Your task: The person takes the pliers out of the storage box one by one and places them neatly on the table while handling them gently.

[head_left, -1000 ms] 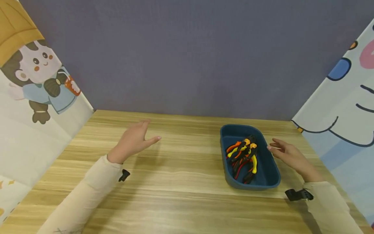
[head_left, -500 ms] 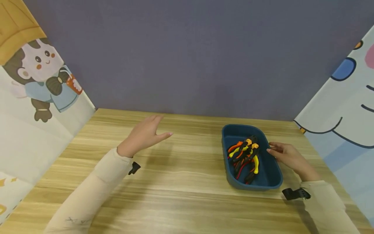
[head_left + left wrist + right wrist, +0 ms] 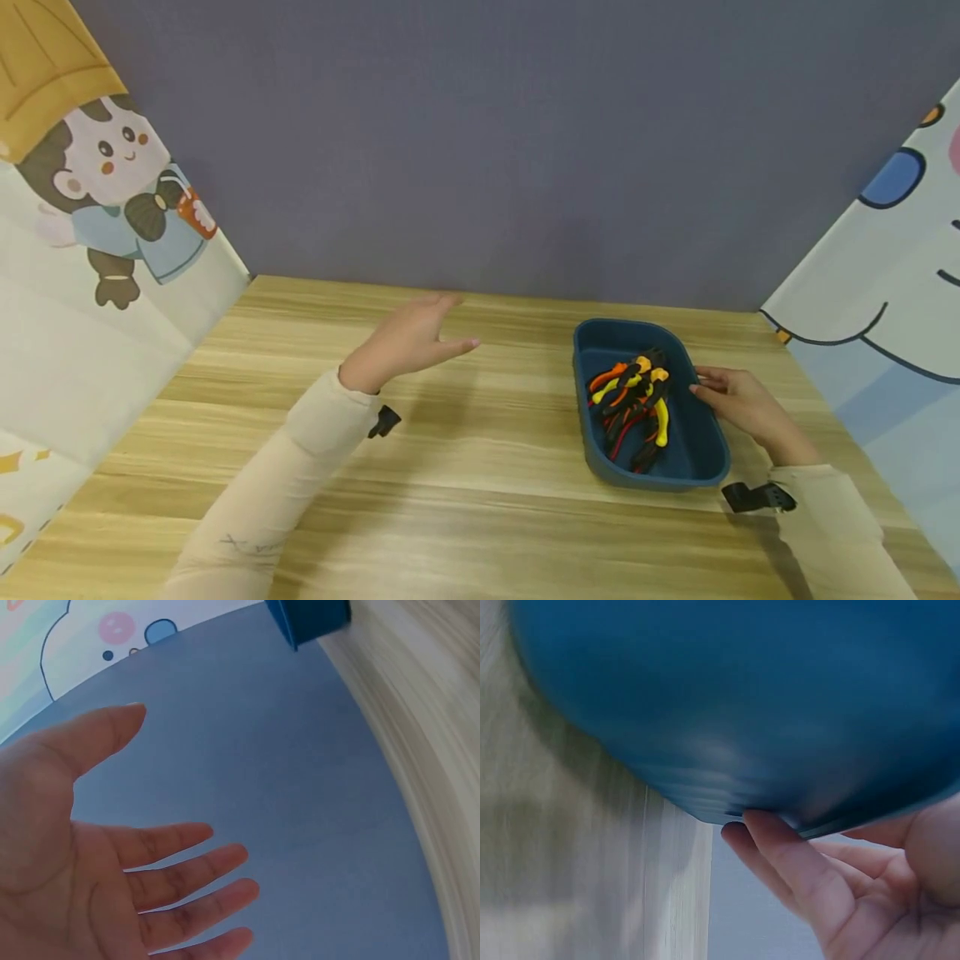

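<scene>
A dark blue plastic bin (image 3: 697,450) with rounded corners stands on the right part of the wooden table. Several pliers (image 3: 637,408) with black, yellow, orange and red handles lie heaped inside it. My right hand (image 3: 750,412) holds the bin's right rim, thumb over the edge and fingers against the outer wall. From the right wrist, fingertips (image 3: 769,829) show on the outside of the blue wall, the thumb partly hidden behind the rim. My left hand (image 3: 405,343) hovers over the table left of the bin, fingers extended, thumb apart, palm bare in the left wrist view.
The light wood-grain table (image 3: 465,533) ends at a grey-blue partition (image 3: 495,150) behind. Cartoon-printed panels stand at the left (image 3: 82,333) and right (image 3: 900,308). Black camera mounts sit at both wrists.
My left hand has moved right toward the bin, fingers still extended. My right hand has closed in from just beside the bin to hold its rim. The pliers look unmoved inside.
</scene>
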Tool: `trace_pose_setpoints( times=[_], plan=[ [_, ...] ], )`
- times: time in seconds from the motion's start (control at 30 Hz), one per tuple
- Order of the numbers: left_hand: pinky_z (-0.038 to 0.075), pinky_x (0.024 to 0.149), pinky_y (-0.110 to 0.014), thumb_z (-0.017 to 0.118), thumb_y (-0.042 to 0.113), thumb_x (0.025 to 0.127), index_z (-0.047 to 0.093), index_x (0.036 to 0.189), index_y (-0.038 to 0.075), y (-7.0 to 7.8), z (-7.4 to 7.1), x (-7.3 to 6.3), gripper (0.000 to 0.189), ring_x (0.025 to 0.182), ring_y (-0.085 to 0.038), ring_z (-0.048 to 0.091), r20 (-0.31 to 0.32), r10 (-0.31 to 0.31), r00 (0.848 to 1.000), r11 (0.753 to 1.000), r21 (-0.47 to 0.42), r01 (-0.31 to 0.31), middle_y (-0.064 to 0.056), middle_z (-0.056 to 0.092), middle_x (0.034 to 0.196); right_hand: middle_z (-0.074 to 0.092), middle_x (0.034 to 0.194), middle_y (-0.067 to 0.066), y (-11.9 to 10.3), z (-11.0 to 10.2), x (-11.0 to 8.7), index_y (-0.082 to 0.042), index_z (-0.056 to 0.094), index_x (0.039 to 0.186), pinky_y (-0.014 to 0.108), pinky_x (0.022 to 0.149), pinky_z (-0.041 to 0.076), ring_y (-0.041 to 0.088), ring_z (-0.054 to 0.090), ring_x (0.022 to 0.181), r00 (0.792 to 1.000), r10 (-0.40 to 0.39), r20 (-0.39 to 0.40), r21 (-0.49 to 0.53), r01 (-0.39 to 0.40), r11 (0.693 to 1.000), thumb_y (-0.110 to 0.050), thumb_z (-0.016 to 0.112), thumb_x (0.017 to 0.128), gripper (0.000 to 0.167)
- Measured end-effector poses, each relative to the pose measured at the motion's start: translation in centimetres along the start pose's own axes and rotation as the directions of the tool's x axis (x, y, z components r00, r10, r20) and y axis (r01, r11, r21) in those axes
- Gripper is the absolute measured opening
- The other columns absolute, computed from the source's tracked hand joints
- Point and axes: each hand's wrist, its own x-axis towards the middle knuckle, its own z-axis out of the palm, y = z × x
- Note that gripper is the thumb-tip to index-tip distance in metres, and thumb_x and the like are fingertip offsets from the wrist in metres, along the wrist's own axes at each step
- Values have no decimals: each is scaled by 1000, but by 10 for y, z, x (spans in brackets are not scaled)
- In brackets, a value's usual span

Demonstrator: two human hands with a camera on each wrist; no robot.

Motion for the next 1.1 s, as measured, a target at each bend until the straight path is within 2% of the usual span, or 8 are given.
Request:
trace_pose_setpoints(
  times=[0.1,0.17,0.37,0.5,0.67,0.73,0.93,1.1],
  plan=[
    [34,105,-45,58,50,88,40,141,4,6,2,5,72,130,-31,41,19,10,1000,1000,-17,-10,-14,42,143,57,114,35,-1,0,-1,21,32,134,26,65,52,10,62,81,1000,1,-16,1,-1,1000,-15,45,100,51],
    [35,104,-45,59,50,88,41,141,5,9,3,8,72,129,-31,42,29,9,1000,1000,-18,-9,-13,43,142,59,112,34,0,-1,-1,21,33,133,26,63,52,2,58,75,1000,-1,-19,-5,1,1000,-16,46,100,52],
    [36,104,-42,58,51,88,44,139,5,21,6,17,70,127,-27,45,53,11,999,1000,-15,-10,-11,48,139,55,117,36,2,-2,-2,19,34,134,29,65,53,10,62,86,1000,9,-25,-8,-9,1000,-20,46,100,53],
    [36,104,-40,58,49,89,45,138,6,30,9,23,67,127,-26,45,74,26,997,999,-19,-25,-9,50,138,57,116,35,1,-2,-1,18,33,135,28,66,53,2,60,83,1000,19,-23,20,-18,1000,-21,46,100,55],
    [36,104,-39,57,48,90,45,139,6,41,11,31,65,127,-25,46,108,45,993,999,-29,-42,-8,50,138,66,84,14,2,-2,-1,19,33,135,26,61,51,0,53,63,999,31,-27,44,-30,999,-20,47,99,54],
    [37,104,-38,57,47,90,45,138,5,46,13,34,65,127,-25,46,116,52,992,998,-46,-47,-8,50,138,66,81,7,3,-2,-1,19,33,135,25,59,50,1,51,60,999,32,-31,38,-31,999,-19,47,99,54],
    [37,103,-37,59,45,90,48,135,0,59,18,42,64,126,-26,47,118,78,990,994,-91,-67,-12,52,136,66,100,26,4,0,0,20,33,134,24,59,50,-2,57,69,999,18,-35,40,-17,999,-17,47,99,53],
    [35,105,-35,59,44,90,48,135,0,69,26,48,64,128,-24,45,133,77,988,992,-111,-62,-10,51,137,65,103,28,3,0,0,20,33,134,23,60,51,-2,57,70,999,23,-31,39,-21,999,-17,47,99,53]
  ],
)
